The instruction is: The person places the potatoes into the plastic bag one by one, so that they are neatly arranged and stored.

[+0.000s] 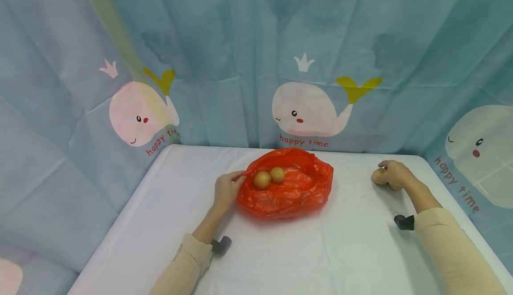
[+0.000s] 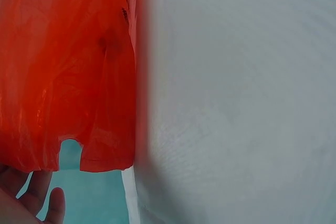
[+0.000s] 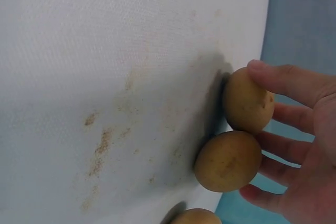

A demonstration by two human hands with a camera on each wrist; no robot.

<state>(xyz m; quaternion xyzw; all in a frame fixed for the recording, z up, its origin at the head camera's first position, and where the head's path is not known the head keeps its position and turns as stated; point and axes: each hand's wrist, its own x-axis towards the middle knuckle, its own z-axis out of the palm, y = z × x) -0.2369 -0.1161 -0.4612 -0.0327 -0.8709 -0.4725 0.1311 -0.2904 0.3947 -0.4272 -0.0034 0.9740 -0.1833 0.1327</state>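
Cream cloth sleeves [image 1: 453, 246] reach over a white-covered table [image 1: 280, 259]. At the left rim of a crinkled, open-mouthed red plastic bag [image 1: 296, 199], the left hand [image 1: 227, 190] pinches the plastic between thumb and fingers; two round, yellowish-brown potatoes [image 1: 262, 180] lie inside. Well to the bag's right, the right hand [image 1: 396, 174] curls partway round a touching pair of brown, oval potatoes [image 3: 229, 161], thumb on one, with another brown potato [image 3: 197, 217] near them.

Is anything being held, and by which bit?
The left grip pinches the bag by its left rim. The right grip curls round the sides of two potatoes; I can't tell if they're lifted.
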